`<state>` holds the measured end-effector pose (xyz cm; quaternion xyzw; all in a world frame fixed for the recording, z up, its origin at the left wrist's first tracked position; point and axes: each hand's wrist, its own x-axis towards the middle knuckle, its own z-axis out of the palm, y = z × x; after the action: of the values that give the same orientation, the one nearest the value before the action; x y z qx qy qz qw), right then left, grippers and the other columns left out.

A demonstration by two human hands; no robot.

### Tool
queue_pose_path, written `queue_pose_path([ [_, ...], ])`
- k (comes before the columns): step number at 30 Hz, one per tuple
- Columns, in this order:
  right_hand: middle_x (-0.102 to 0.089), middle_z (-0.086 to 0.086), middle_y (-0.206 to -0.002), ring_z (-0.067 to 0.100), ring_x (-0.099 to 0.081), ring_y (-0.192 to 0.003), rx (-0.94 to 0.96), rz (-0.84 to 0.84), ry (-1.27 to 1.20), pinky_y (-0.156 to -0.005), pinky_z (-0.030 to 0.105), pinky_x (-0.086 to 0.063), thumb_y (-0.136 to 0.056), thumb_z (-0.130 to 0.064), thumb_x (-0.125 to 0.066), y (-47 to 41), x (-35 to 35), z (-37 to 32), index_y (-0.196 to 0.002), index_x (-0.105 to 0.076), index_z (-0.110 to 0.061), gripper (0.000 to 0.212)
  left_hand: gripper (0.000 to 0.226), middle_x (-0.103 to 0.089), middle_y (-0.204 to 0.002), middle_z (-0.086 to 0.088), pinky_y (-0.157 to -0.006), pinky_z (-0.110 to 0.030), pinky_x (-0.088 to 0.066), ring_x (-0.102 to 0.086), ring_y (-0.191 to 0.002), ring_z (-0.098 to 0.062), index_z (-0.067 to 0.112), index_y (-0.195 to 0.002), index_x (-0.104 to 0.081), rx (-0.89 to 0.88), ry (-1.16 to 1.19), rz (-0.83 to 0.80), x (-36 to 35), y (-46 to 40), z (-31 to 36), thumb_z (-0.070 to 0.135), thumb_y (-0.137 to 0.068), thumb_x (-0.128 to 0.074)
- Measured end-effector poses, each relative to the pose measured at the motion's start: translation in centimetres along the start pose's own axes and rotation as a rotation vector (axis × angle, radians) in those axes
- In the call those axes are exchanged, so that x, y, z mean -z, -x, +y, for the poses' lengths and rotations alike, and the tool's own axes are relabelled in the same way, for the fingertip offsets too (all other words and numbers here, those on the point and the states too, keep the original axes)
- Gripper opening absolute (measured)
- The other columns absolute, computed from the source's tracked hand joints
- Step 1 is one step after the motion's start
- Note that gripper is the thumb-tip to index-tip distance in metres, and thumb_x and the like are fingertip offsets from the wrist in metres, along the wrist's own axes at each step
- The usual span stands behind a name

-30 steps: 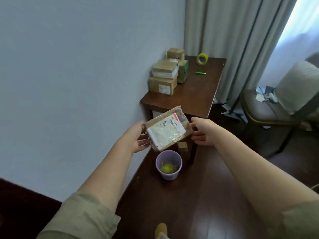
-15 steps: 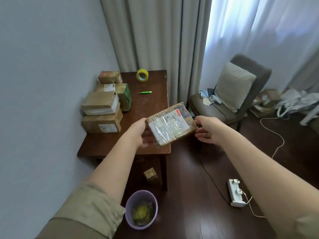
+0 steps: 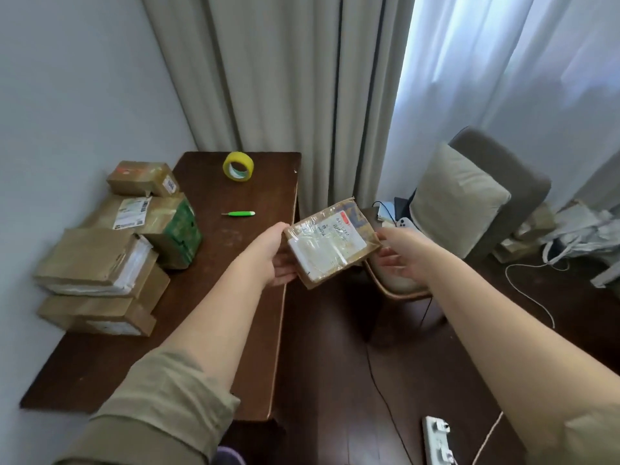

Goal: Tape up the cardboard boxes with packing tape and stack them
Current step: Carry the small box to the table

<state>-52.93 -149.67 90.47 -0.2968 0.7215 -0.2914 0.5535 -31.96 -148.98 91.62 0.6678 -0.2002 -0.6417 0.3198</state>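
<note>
Both hands' grip holds the box (image 3: 332, 245) at its ends, left hand (image 3: 275, 255) nearer the worktop (image 3: 235, 256), right hand (image 3: 399, 253) outboard.

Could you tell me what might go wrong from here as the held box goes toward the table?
The cardboard box is held between the left hand and right hand past the table edge; a loosened grip would likely drop it to the floor. Set down carelessly, it could knock the green cutter.
</note>
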Motion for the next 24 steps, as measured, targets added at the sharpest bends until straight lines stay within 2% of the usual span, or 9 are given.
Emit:
queue_pose_path([
  [3, -0.055, 0.004, -0.066, 0.012, -0.052, -0.039, -0.001, -0.017, 0.061, -0.051, 0.020, -0.041, -0.095, -0.017, -0.052, -4.0, -0.2, -3.8, -0.087, -0.057, -0.012, 0.011, 0.026, -0.066, -0.087, -0.009, -0.092, -0.041, -0.047, -0.062, -0.083, -0.026, 0.011, -0.088, -0.060, 0.032, 0.012, 0.048, -1.3, -3.5, 3.2, 0.037, -0.091, -0.057],
  [7, -0.048, 0.003, -0.067, 0.014, -0.040, -0.048, -0.039, -0.098, 0.070, -0.040, 0.018, -0.037, -0.092, -0.017, -0.051, -10.3, -1.7, -8.1, -0.082, -0.056, -0.013, 0.012, 0.029, -0.065, -0.088, -0.010, -0.087, -0.041, -0.049, -0.062, -0.082, -0.025, 0.009, -0.087, -0.059, 0.048, 0.048, 0.106, -1.8, -9.2, 7.4, 0.038, -0.092, -0.057],
  [9, -0.044, 0.003, -0.064, 0.013, -0.036, -0.051, -0.035, -0.128, 0.075, -0.048, 0.021, -0.035, -0.093, -0.016, -0.049, -13.5, -2.4, -10.4, -0.081, -0.054, -0.014, 0.014, 0.030, -0.065, -0.089, -0.010, -0.085, -0.041, -0.048, -0.062, -0.083, -0.025, 0.009, -0.089, -0.060, 0.057, 0.074, 0.124, -1.9, -12.3, 9.6, 0.038, -0.093, -0.057],
  [11, -0.046, 0.003, -0.065, 0.013, -0.040, -0.057, -0.018, -0.120, 0.088, -0.055, 0.023, -0.037, -0.096, -0.016, -0.050, -16.1, -3.0, -12.7, -0.081, -0.054, -0.013, 0.016, 0.031, -0.066, -0.091, -0.011, -0.085, -0.042, -0.047, -0.062, -0.084, -0.026, 0.008, -0.090, -0.060, 0.056, 0.103, 0.118, -2.2, -15.3, 11.8, 0.038, -0.094, -0.056],
  [15, -0.050, 0.004, -0.066, 0.015, -0.044, -0.058, 0.009, -0.114, 0.147, -0.053, 0.021, -0.039, -0.094, -0.014, -0.050, -20.5, -4.2, -18.5, -0.079, -0.055, -0.012, 0.017, 0.034, -0.067, -0.091, -0.014, -0.093, -0.044, -0.048, -0.063, -0.084, -0.028, 0.005, -0.092, -0.060, 0.063, 0.161, 0.105, -2.4, -19.9, 16.8, 0.038, -0.094, -0.056],
  [16, -0.051, 0.004, -0.066, 0.016, -0.046, -0.059, 0.025, -0.115, 0.159, -0.054, 0.022, -0.042, -0.095, -0.014, -0.050, -21.6, -4.6, -20.2, -0.078, -0.055, -0.011, 0.018, 0.035, -0.066, -0.091, -0.015, -0.097, -0.045, -0.048, -0.062, -0.084, -0.028, 0.004, -0.091, -0.059, 0.056, 0.168, 0.107, -2.5, -20.6, 18.2, 0.039, -0.095, -0.056],
  [18, -0.054, 0.005, -0.068, 0.019, -0.054, -0.065, 0.062, -0.096, 0.195, -0.066, 0.028, -0.050, -0.094, -0.017, -0.053, -23.7, -5.5, -23.5, -0.080, -0.058, -0.010, 0.016, 0.038, -0.064, -0.092, -0.015, -0.099, -0.045, -0.049, -0.062, -0.082, -0.028, 0.004, -0.091, -0.057, 0.033, 0.191, 0.129, -2.2, -22.1, 20.9, 0.041, -0.095, -0.056],
  [22, -0.052, 0.005, -0.067, 0.018, -0.050, -0.064, 0.104, -0.161, 0.246, -0.067, 0.028, -0.046, -0.093, -0.015, -0.051, -28.0, -9.1, -28.3, -0.084, -0.058, -0.012, 0.012, 0.046, -0.065, -0.106, -0.015, -0.081, -0.043, -0.053, -0.065, -0.088, -0.029, 0.006, -0.109, -0.058, -0.003, 0.244, 0.186, -0.3, -25.4, 25.0, 0.049, -0.093, -0.057],
  [24, -0.050, 0.004, -0.065, 0.018, -0.048, -0.060, 0.119, -0.218, 0.288, -0.063, 0.026, -0.043, -0.093, -0.015, -0.051, -30.1, -11.6, -30.1, -0.081, -0.055, -0.012, 0.014, 0.041, -0.070, -0.106, -0.011, -0.077, -0.039, -0.054, -0.068, -0.090, -0.027, 0.009, -0.108, -0.063, 0.000, 0.297, 0.225, 1.2, -27.2, 26.3, 0.046, -0.092, -0.057],
])
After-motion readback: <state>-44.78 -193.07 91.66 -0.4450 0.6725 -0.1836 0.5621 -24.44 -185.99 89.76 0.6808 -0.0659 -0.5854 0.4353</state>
